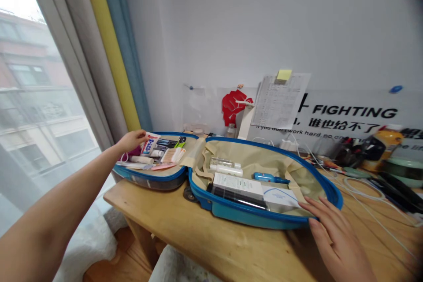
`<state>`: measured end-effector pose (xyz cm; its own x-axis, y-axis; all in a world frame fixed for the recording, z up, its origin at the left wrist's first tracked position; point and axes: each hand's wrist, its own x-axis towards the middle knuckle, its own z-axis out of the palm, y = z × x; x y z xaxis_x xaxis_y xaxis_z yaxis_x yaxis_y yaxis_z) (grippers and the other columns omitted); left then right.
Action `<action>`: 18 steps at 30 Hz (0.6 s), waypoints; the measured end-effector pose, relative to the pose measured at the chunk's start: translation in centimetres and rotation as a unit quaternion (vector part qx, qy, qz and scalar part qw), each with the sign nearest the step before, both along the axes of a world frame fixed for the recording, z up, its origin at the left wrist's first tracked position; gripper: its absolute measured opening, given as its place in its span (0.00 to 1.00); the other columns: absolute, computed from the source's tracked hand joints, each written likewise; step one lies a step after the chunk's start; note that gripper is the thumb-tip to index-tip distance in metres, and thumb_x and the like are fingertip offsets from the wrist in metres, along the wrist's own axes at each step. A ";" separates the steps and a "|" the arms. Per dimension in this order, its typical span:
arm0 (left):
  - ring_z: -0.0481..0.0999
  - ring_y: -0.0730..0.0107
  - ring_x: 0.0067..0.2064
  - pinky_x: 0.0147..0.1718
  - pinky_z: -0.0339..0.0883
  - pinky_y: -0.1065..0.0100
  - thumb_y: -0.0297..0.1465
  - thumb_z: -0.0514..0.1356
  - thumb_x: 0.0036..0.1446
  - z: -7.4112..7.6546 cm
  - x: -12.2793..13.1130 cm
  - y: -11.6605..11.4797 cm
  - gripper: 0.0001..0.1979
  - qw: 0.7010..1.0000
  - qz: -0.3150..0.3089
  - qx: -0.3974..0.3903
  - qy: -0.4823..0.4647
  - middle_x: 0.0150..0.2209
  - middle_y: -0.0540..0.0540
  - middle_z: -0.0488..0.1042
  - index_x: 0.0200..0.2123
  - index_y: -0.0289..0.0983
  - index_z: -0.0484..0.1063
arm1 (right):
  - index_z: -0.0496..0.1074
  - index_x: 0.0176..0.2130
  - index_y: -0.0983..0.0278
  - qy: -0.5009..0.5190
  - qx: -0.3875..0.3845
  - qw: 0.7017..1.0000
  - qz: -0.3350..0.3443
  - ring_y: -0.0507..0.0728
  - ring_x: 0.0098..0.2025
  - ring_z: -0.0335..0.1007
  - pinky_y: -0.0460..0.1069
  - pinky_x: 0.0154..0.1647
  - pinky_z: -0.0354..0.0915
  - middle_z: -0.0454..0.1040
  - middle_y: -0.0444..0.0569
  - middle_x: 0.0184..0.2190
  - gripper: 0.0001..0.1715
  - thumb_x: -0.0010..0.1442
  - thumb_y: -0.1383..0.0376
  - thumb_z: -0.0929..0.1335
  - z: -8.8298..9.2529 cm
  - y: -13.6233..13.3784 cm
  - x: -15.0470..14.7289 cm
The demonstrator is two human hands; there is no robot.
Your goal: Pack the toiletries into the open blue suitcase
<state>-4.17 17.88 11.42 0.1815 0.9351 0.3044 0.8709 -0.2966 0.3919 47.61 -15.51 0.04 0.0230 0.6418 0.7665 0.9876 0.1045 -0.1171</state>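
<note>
An open blue hard-shell suitcase with a beige lining lies on the wooden desk [205, 238], its two halves side by side. My left hand [131, 141] is at the far rim of the left half [172, 135], its fingertips at a tilted toothpaste box [150, 143]; I cannot tell whether it grips the box. That half also holds brushes, tubes and small toiletries. My right hand [333, 238] rests with spread fingers on the near rim of the right half [264, 219]. Beside it lie a white product box [238, 186], a blue tube [269, 178] and small bottles [224, 167].
Behind the suitcase, a papered wall carries a red fist cutout [235, 106] and a printed sheet [279, 101]. White cables [363, 191] and cluttered items [380, 154] lie on the desk to the right. A curtained window [39, 97] stands left.
</note>
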 end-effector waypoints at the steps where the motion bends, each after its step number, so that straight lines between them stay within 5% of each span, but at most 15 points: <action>1: 0.73 0.63 0.35 0.35 0.65 0.69 0.53 0.54 0.45 0.5 0.5 0.0 0.23 0.999 -0.008 0.013 -0.045 0.29 0.49 0.76 0.30 0.39 0.70 | 0.73 0.45 0.60 -0.002 0.000 1.000 0.000 0.63 0.57 0.64 0.60 0.55 0.64 0.75 0.51 0.47 0.21 0.63 0.56 0.57 0.1 0.0 -0.1; 5: 0.73 0.65 0.37 0.39 0.68 0.67 0.49 0.55 0.48 3.7 4.5 -0.2 0.24 0.978 -0.051 0.088 -0.182 0.35 0.47 0.76 0.37 0.36 0.70 | 0.74 0.44 0.60 0.000 0.018 1.000 -0.001 0.63 0.57 0.65 0.60 0.53 0.65 0.75 0.51 0.47 0.21 0.63 0.56 0.58 0.3 0.0 -0.4; 11: 0.73 0.66 0.38 0.44 0.67 0.64 0.41 0.53 0.55 8.7 15.5 -2.7 0.18 0.958 -0.197 0.143 -0.149 0.37 0.47 0.76 0.41 0.35 0.71 | 0.75 0.44 0.59 0.044 -0.010 0.999 -0.012 0.63 0.57 0.64 0.62 0.55 0.63 0.75 0.51 0.47 0.23 0.62 0.53 0.58 0.1 -0.1 -0.6; 14: 0.73 0.68 0.40 0.45 0.66 0.65 0.38 0.53 0.57 8.7 21.9 -4.5 0.16 0.945 -0.288 0.111 -0.110 0.39 0.48 0.76 0.43 0.35 0.71 | 0.74 0.44 0.59 0.050 -0.006 0.999 -0.010 0.63 0.57 0.64 0.62 0.55 0.63 0.75 0.50 0.47 0.22 0.63 0.54 0.58 0.2 -0.1 -0.9; 18: 0.73 0.69 0.41 0.45 0.65 0.68 0.35 0.53 0.59 6.2 29.8 -6.6 0.14 0.910 -0.405 0.074 -0.042 0.42 0.48 0.76 0.43 0.35 0.72 | 0.73 0.45 0.59 0.035 0.008 0.999 -0.004 0.63 0.56 0.65 0.62 0.54 0.64 0.75 0.50 0.47 0.20 0.64 0.56 0.58 0.5 -0.2 -1.2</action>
<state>25.59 11.31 17.63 0.7634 0.4529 0.4606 0.3116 -0.8828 0.3517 46.37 -15.74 0.54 0.0820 0.6297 0.7725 0.9779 0.0989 -0.1844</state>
